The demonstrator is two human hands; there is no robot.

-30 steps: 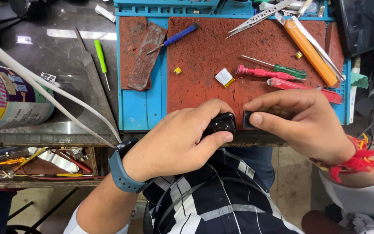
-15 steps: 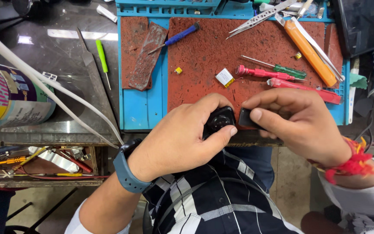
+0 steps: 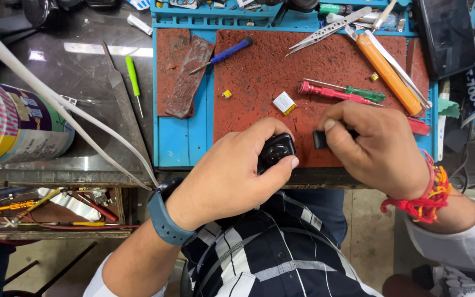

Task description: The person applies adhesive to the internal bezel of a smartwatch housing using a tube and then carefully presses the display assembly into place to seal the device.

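Your left hand (image 3: 232, 173) grips a small black device (image 3: 275, 149) at the near edge of the rust-red work mat (image 3: 259, 71) on the desk, while your right hand (image 3: 377, 146) pinches a small black piece (image 3: 320, 139) just beside it, near the red and green screwdrivers (image 3: 339, 92).

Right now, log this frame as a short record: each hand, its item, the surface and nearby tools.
left hand: fingers wrapped around a small black device
right hand: pinches a small black piece, apart from the device
surface: red mat in a blue tray
nearby tools: red screwdriver, tweezers, orange-handled tool, blue screwdriver
loose part: small white and yellow block
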